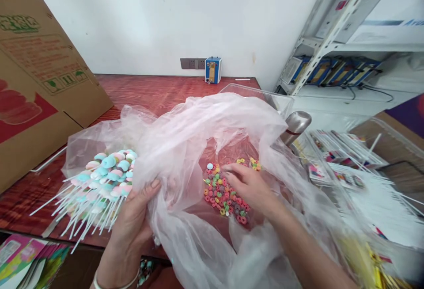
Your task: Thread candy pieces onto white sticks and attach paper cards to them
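A big clear plastic bag point(205, 125) lies crumpled on the red wooden table point(145, 92). My left hand point(135, 211) is closed on a fold of the bag's near edge. Inside the bag, my right hand point(247, 185) reaches down with fingers spread over a heap of small coloured ring candies point(220, 194). Left of my left hand lies a pile of pastel lollipops on white sticks point(102, 178), partly under the plastic.
A large cardboard box point(36, 81) leans at the left. A blue device point(213, 70) stands by the wall sockets. A metal flask point(296, 126) and clear trays of white sticks and printed packets point(344, 161) sit at right, below metal shelving point(334, 37).
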Tool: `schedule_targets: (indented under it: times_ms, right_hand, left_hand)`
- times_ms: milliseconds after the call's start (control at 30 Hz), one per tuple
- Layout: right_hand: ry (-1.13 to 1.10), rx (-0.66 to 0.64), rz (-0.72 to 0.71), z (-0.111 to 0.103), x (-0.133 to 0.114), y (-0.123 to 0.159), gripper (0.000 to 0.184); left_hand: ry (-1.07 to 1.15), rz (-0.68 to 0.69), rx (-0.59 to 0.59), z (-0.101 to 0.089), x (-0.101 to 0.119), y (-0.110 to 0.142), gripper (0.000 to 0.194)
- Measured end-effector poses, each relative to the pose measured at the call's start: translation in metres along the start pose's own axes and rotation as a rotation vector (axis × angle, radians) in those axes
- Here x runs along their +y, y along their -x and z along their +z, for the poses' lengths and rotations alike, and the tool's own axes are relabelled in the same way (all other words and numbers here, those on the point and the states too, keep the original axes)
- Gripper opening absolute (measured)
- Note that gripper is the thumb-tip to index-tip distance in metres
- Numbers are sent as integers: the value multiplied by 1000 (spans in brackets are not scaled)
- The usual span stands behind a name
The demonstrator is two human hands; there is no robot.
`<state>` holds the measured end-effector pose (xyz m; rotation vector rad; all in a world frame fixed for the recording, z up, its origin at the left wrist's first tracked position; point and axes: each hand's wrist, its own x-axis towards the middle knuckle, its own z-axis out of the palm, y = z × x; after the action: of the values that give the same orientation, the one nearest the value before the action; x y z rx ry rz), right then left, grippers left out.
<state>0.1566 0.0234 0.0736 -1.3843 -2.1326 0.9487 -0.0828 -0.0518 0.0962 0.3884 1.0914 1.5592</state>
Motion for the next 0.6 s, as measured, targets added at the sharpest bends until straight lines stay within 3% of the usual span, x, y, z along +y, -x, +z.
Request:
schedule_targets:
  times_ms: [33, 133, 200, 267, 367, 467, 533, 600]
  right_hand:
    - [179, -3, 5, 15, 3, -21, 26]
    - [310, -1, 49, 55, 13, -64, 16]
    - [354, 4, 59, 71, 17, -74, 13]
    - [382, 18, 68, 73, 21, -71, 13]
    - [400, 49, 89, 53, 29, -50, 15]
    - [427, 72, 143, 10, 49, -20, 22]
    - [521, 124, 295, -22, 66, -2, 31]
    - [616, 208, 451, -50, 81, 12, 37]
  left_hand:
    - [10, -11, -3, -4, -2, 1, 33]
    - [26, -56, -22, -14, -6, 7, 30]
    - [48, -80, -25, -18, -8, 13, 28]
    - [79, -97, -23, -19, -11, 17, 26]
    - [99, -142, -79, -12, -13, 19, 27]
    - [120, -143, -148, -7, -11, 15, 33]
    - [116, -103, -155, -18, -11, 12, 35]
    - [84, -83, -150, -48, -13, 15, 35]
